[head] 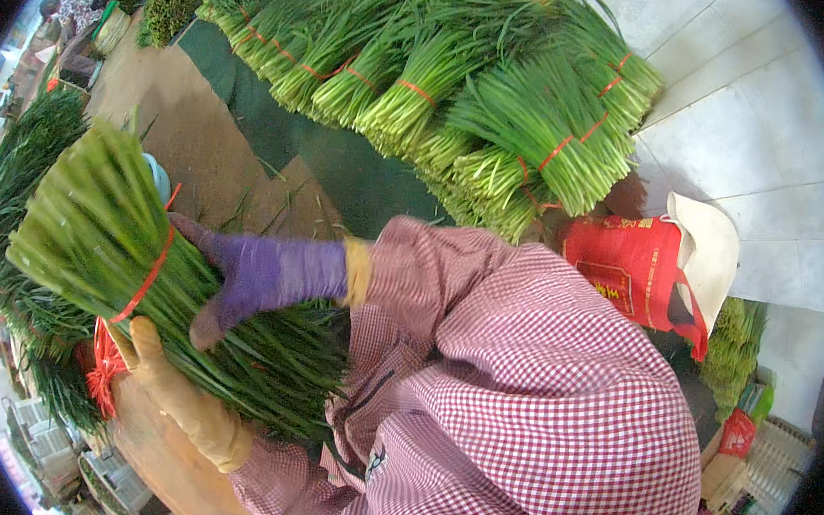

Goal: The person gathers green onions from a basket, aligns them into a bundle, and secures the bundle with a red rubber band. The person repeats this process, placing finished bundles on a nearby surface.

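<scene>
A thick bundle of Chinese chives slants across in front of my chest, its pale cut ends toward the upper left and its dark leaves toward my shirt. A red tie circles it near the cut ends. My right hand, in a purple glove with a yellow cuff, grips the bundle from above, its thumb lying across the leaves. Along the lower side, my left hand in a yellow glove supports the bundle just below the tie; some of its fingers are hidden.
Many tied chive bundles are piled on dark green sheeting. More greens stand at the left, near red ties at a wooden board's edge. A red bag sits on the pale tiles. Another person is far off.
</scene>
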